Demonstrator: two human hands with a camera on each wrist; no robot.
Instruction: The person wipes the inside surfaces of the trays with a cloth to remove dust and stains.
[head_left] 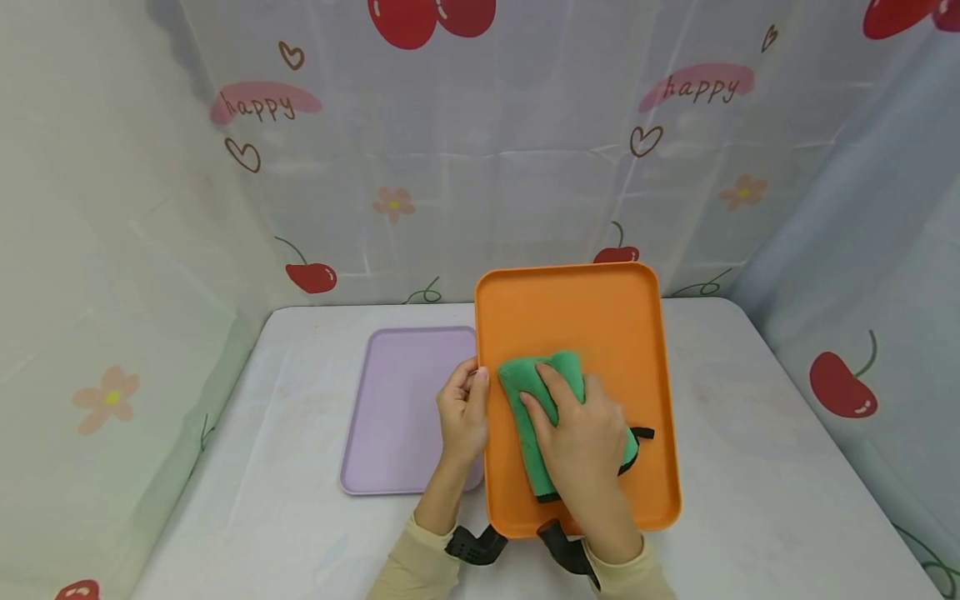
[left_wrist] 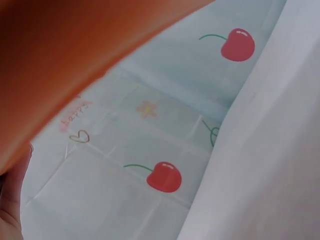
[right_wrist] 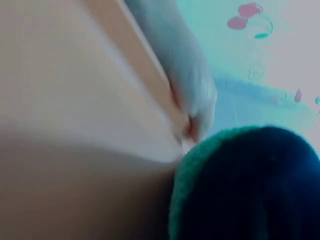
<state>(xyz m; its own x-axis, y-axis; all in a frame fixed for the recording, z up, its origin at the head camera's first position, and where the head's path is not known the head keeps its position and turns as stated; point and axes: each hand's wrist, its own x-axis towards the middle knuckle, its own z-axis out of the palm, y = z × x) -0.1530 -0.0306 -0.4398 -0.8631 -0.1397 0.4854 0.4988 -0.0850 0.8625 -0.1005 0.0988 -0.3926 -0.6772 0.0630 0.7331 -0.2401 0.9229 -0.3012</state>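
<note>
An orange rectangular tray (head_left: 570, 308) is held raised and tilted toward the head camera. My left hand (head_left: 462, 412) grips its left edge, thumb on the near face. On the tray's inner surface lies a folded green cloth (head_left: 534, 454) with black trim and a black strap. My right hand (head_left: 588, 437) holds this cloth against the tray, fingers bent over it. In the left wrist view the tray (left_wrist: 60, 55) fills the upper left corner, blurred. The right wrist view has the cloth (right_wrist: 192, 170) at the tray face, with the left hand (right_wrist: 195, 90) at the rim beyond.
A lilac tray (head_left: 405, 408) lies flat on the white-covered table (head_left: 262, 450), left of the orange one and partly hidden by it and my left hand. Behind the table hangs a pale curtain (head_left: 510, 192) printed with cherries, flowers and hearts; similar sheets enclose both sides.
</note>
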